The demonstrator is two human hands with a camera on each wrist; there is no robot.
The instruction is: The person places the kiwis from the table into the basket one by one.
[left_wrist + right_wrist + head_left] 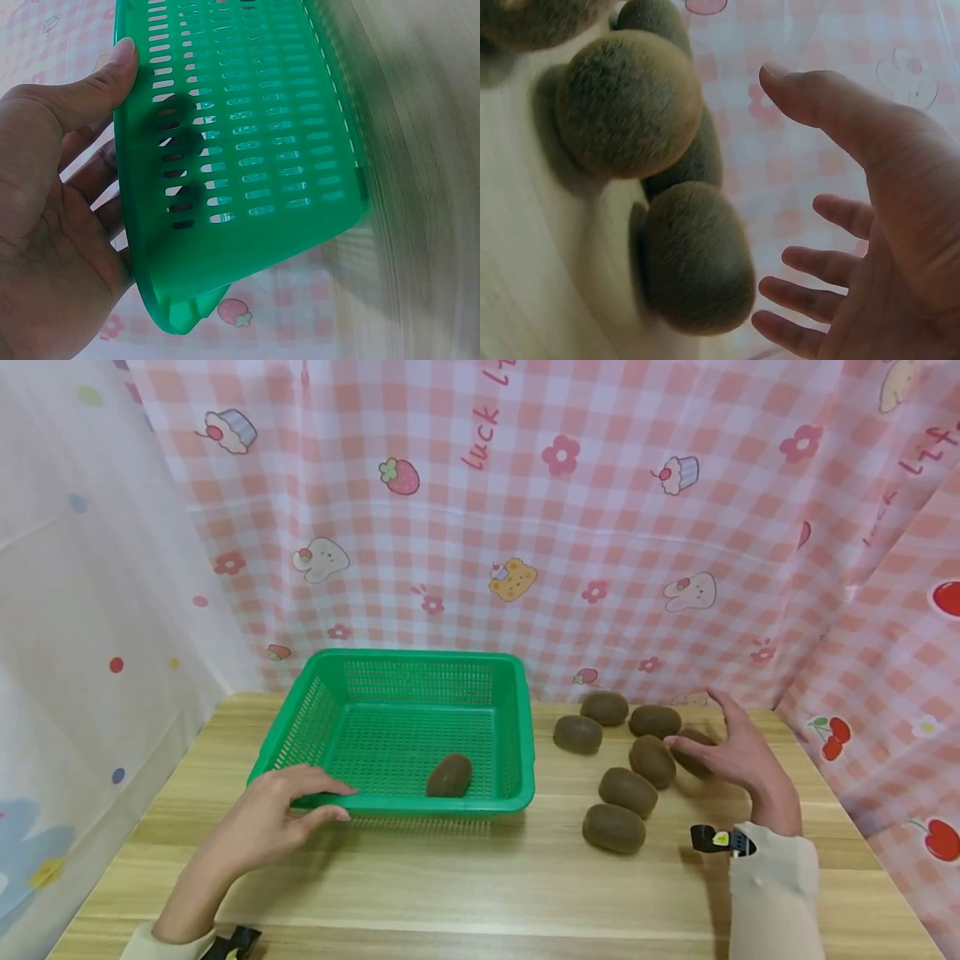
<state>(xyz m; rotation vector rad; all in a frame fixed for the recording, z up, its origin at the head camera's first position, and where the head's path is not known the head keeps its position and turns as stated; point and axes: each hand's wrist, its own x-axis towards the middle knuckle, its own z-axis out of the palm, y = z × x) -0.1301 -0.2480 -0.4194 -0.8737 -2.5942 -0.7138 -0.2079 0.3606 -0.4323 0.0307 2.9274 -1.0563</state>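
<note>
A green plastic basket (517, 735) with slotted walls stands on the table, one brown kiwi (450, 775) lying inside near its front wall. My left hand (281, 806) grips the basket's front rim toward the left corner. In the left wrist view the thumb lies at the rim (129, 150), and the fingers pass behind the wall. To the right of the basket, my right hand (738, 760) hovers with thumb and fingers spread over the rightmost kiwi (692, 755), partly covering it. In the right wrist view a gap shows between the spread fingers and the nearest kiwi (699, 259).
Several more kiwis lie loosely grouped right of the basket, from one near the back (604, 708) to the frontmost kiwi (614, 828). A pink checked cloth (450, 527) hangs right behind the wooden table (480, 893), with more cloth at both sides.
</note>
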